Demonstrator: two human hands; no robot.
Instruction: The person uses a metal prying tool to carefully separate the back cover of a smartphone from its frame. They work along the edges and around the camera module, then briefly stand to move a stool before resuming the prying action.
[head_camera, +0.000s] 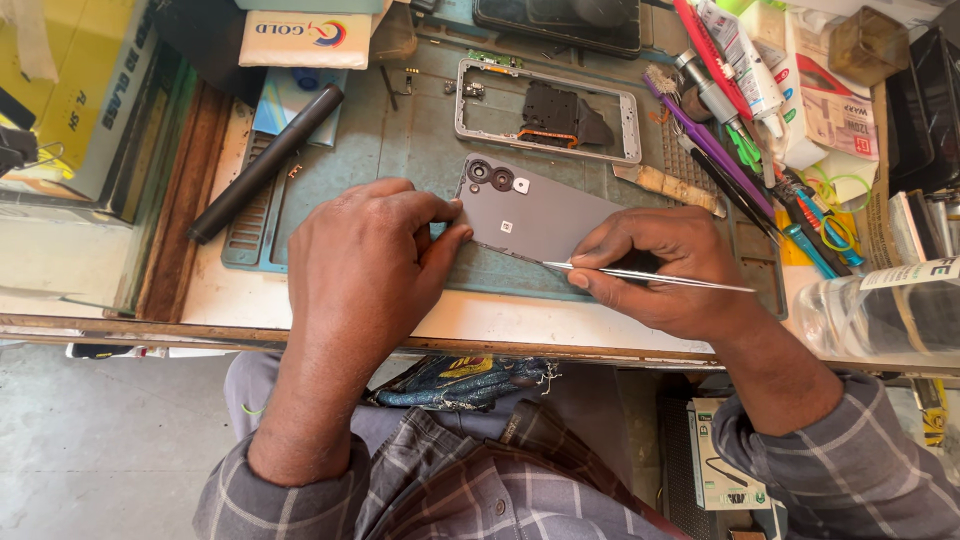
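Left hand (370, 255): clamped on the grey phone's left edge, thumb and fingers pinching, apparently steadying it against the prying.
Right hand (665, 265): closed round a thin metal pry tool (650, 276), held pencil-style, tip set into the seam along the near edge.
Grey phone (545, 215): back up, twin camera rings toward the far left corner, lying tilted on the blue-green work mat (420, 140) near the bench's front edge.
Silver frame (548, 112): farther back on the mat, open, a dark inner part sitting inside it.
Black cylinder (268, 160): lying diagonally across the mat's left edge.
Right edge of bench: jumble of brushes, tubes and green-handled tools (745, 150), close to reach.
Clear plastic bottle (880, 310): on its side at the front right corner, contents unclear.
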